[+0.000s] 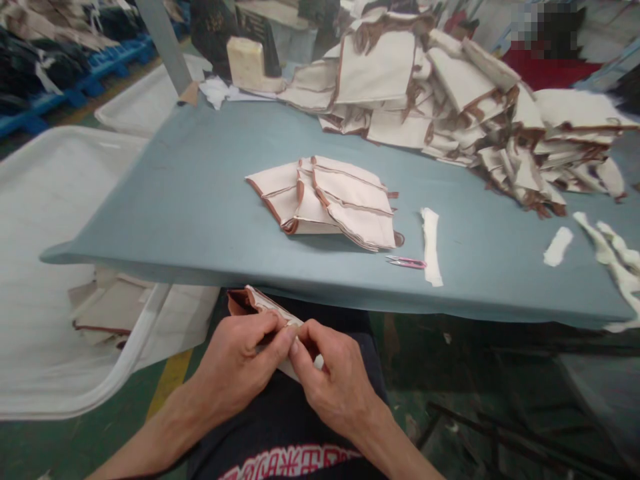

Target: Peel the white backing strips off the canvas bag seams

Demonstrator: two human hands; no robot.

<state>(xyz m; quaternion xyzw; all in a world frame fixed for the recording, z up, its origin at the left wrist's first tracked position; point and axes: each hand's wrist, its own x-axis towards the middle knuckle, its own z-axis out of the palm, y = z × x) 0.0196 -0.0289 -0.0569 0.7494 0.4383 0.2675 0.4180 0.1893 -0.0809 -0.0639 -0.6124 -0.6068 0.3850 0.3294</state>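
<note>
Over my lap, below the table's front edge, both hands pinch a cream fabric piece [255, 301] with brown edging. My left hand [240, 360] grips it from the left with fingers closed. My right hand [333, 377] pinches its right end, thumb and forefinger pressed together. On the grey-blue table [200, 200] lies a small stack of similar cream pieces [327, 203]. Pink thread snips [406, 261] rest near the front edge, beside a white fabric strip [431, 247].
A large heap of cream and brown pieces [475, 113] covers the table's far right. White scraps [610, 257] lie at the right edge. A white bin [45, 267] with more pieces stands at the left. A person in red sits beyond the heap.
</note>
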